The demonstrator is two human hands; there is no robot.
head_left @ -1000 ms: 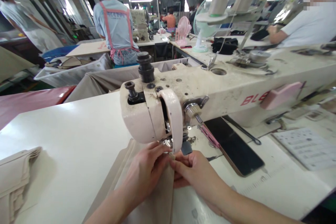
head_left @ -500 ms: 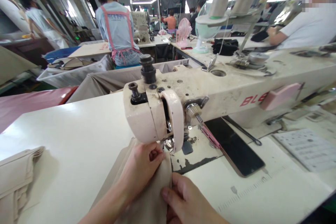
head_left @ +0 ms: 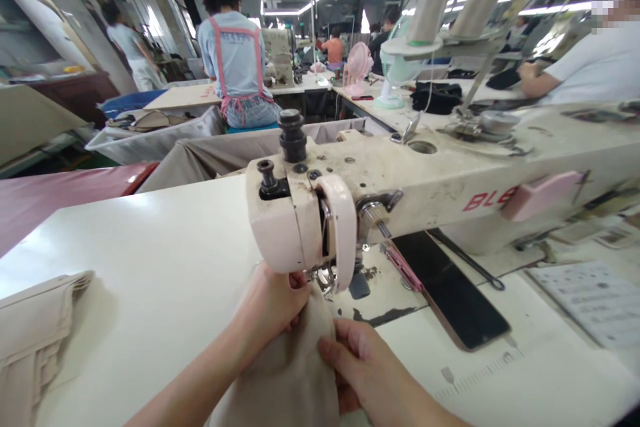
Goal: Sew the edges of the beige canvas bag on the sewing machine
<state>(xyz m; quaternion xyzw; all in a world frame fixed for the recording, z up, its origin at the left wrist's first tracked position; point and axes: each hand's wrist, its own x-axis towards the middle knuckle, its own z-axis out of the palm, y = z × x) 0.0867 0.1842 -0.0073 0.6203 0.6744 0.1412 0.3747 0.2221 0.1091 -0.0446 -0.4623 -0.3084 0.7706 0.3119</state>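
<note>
Factory floor, white worktable (head_left: 150,247) in foreground. We grip beige fabric (head_left: 295,373) at lower centre: left hand (head_left: 273,300) pinching edge beneath sewing machine head (head_left: 300,220), right hand (head_left: 360,363) clamping fold, keeping cloth aligned under needle.

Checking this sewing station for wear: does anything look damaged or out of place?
Yes. The sewing machine bed has paint chipped off in dark patches right of the needle, and a phone lies on the table beside it. The beige fabric looks undamaged.

Beige fabric (head_left: 285,373) is seen under a cream sewing machine (head_left: 400,193) lettered in red; a black phone (head_left: 450,293) is shown on the white table (head_left: 150,260).
</note>
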